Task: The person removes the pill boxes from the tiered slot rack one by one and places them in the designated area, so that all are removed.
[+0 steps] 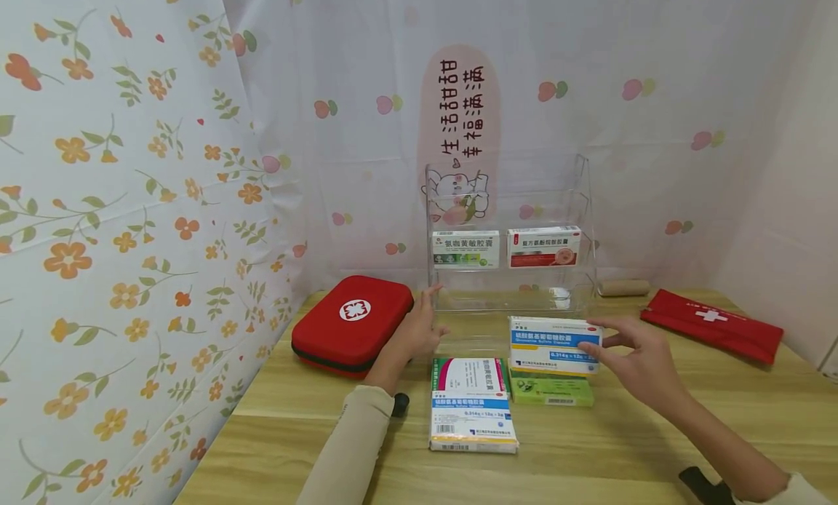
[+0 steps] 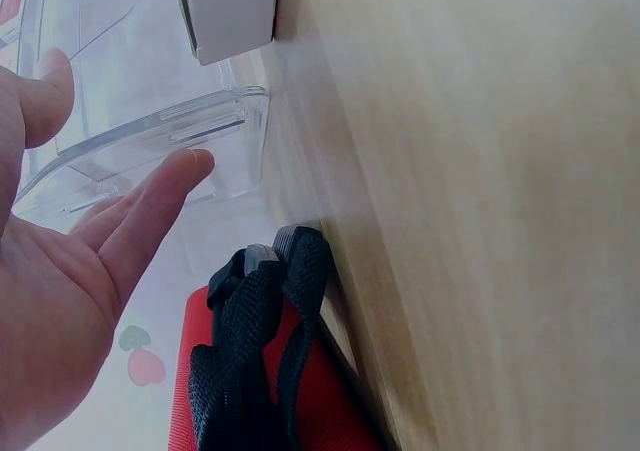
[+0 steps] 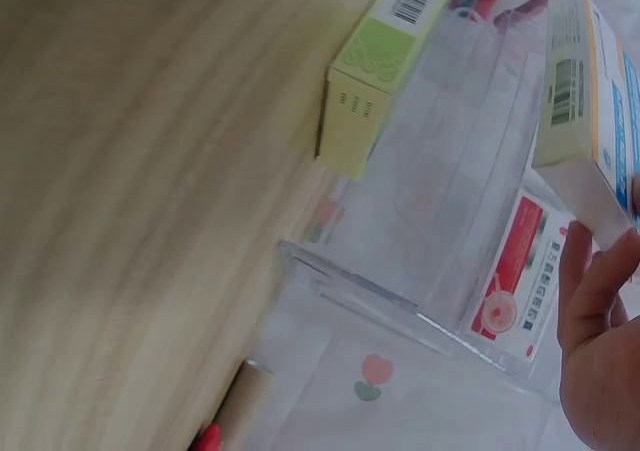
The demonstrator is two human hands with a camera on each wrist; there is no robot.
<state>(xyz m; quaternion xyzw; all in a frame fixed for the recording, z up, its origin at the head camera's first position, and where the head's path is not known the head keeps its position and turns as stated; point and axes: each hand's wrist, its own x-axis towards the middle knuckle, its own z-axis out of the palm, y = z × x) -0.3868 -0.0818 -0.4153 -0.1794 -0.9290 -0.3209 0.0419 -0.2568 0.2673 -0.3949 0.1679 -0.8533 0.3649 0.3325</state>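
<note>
A blue-and-white medicine box (image 1: 555,347) is held by its right end in my right hand (image 1: 644,363), thumb in front and fingers behind. In the right wrist view the same box (image 3: 585,111) is raised off the table. Below it lies a green medicine box (image 1: 552,391). My left hand (image 1: 422,330), fingers extended and holding nothing, is beside the lower left of the clear acrylic rack (image 1: 484,297). Near that hand, a second blue-and-white box (image 1: 473,423) overlaps a green-and-white box (image 1: 468,376) on the table. On a rack tier stand a green-white box (image 1: 465,249) and a red-white box (image 1: 544,248).
A red first-aid case (image 1: 353,323) with black straps (image 2: 255,311) sits left of the rack. To the right lie a red pouch (image 1: 713,323) with a white cross and a brown roll (image 1: 623,288). Patterned cloth (image 1: 366,68) hangs behind the wooden table (image 1: 589,454).
</note>
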